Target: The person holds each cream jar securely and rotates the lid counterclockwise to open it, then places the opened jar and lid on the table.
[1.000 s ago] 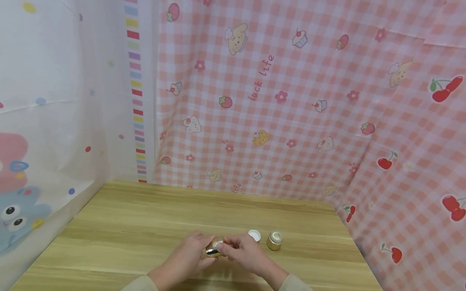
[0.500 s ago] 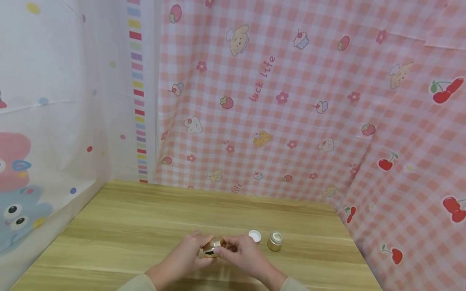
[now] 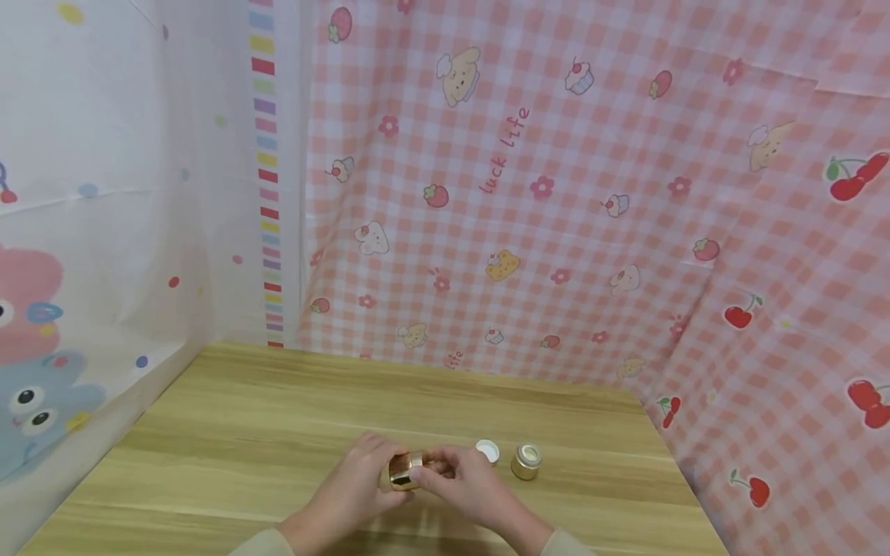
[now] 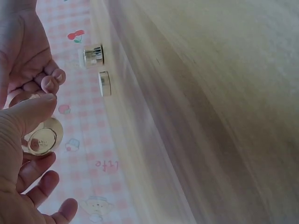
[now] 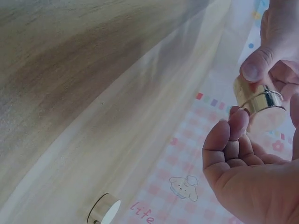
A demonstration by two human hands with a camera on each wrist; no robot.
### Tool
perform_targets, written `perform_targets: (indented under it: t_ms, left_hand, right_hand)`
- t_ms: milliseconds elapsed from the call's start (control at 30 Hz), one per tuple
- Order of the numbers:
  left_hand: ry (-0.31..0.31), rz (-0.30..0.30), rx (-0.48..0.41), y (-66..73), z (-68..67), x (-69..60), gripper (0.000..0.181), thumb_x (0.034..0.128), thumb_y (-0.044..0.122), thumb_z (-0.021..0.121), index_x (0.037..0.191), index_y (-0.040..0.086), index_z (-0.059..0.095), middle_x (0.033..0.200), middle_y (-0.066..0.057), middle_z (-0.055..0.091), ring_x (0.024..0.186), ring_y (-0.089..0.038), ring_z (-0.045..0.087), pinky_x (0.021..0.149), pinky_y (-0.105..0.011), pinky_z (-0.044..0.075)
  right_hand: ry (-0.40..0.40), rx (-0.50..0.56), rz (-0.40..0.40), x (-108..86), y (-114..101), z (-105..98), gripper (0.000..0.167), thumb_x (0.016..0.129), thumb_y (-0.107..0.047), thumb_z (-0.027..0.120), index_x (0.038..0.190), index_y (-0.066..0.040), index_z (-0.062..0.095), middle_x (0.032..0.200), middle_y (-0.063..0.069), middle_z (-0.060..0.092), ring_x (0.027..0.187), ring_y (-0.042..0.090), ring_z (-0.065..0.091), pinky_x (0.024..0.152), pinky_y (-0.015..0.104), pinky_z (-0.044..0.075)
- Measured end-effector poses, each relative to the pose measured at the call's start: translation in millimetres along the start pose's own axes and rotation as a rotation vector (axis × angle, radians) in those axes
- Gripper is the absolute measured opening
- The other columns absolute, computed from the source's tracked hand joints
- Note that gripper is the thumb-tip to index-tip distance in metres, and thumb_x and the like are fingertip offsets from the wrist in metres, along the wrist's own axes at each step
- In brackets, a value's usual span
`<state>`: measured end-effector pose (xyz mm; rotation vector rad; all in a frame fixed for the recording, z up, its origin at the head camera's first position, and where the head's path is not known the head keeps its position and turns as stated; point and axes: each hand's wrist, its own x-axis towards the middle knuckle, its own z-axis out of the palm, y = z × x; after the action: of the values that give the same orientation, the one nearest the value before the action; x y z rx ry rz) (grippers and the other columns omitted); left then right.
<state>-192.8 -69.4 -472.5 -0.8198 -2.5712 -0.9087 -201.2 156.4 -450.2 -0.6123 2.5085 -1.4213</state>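
Between both hands is a small shiny gold jar (image 3: 403, 472), lifted over the table and lying on its side. My left hand (image 3: 361, 476) grips one end; in the left wrist view the thumb lies across the jar (image 4: 44, 137), whose round base carries faint print. At the other end my right hand (image 3: 467, 483) holds it with thumb and curled fingers. A seam runs round the jar (image 5: 259, 98) in the right wrist view. Right of the hands lie an upturned white-lined lid (image 3: 487, 451) and an uncapped gold jar (image 3: 526, 462) with a pale top.
The wood-grain table (image 3: 278, 417) reaches back to a pink checked cloth (image 3: 556, 232). A white printed cloth (image 3: 125, 232) hangs along the left side. The loose lid and uncapped jar stand close beside the right hand.
The gold jar and both hands have shifted slightly left. My right thumb and fingers have changed their place a little on the jar. The loose lid and uncapped jar stay put.
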Motion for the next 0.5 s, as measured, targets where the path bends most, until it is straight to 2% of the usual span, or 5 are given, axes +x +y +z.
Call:
perform_targets:
  t_ms: [100,233,367,500]
  left_hand:
    - [0.031,0.007,0.041,0.8,1.3,-0.5,0.047,0.0732,0.021,0.1,0.111,0.014,0.073,0.109,0.008,0.073,0.105,-0.012,0.063,0.092,-0.035,0.061]
    - [0.043,0.002,0.076,1.3,3.4,-0.6,0.045,0.0721,0.023,0.1,0.108,0.016,0.074,0.104,0.011,0.075,0.102,-0.008,0.062,0.092,-0.04,0.057]
    - [0.035,-0.014,0.072,1.2,4.3,-1.5,0.044,0.0732,0.022,0.1,0.11,0.017,0.075,0.105,0.012,0.076,0.102,-0.008,0.062,0.094,-0.045,0.056]
    - [0.025,-0.032,0.053,0.6,4.4,-2.3,0.043,0.0736,0.021,0.099,0.109,0.017,0.075,0.106,0.012,0.077,0.104,-0.009,0.063,0.097,-0.05,0.055]
  right_hand:
    - [0.008,0.005,0.012,0.4,0.6,-0.1,0.044,0.103,-0.043,0.071,0.122,-0.003,0.076,0.103,0.004,0.082,0.089,0.014,0.075,0.075,0.022,0.06]
    - [0.013,0.014,0.003,0.5,1.6,0.6,0.037,0.103,-0.039,0.072,0.117,-0.005,0.078,0.104,0.005,0.082,0.088,0.007,0.072,0.074,0.021,0.059]
    - [0.002,0.026,-0.012,0.1,2.6,0.5,0.036,0.103,-0.035,0.073,0.121,-0.005,0.077,0.107,0.007,0.082,0.087,0.004,0.072,0.075,0.019,0.059]
    - [-0.014,0.046,-0.011,0.5,3.5,0.2,0.041,0.101,-0.032,0.076,0.129,-0.002,0.073,0.109,0.009,0.081,0.087,0.006,0.071,0.074,0.018,0.058]
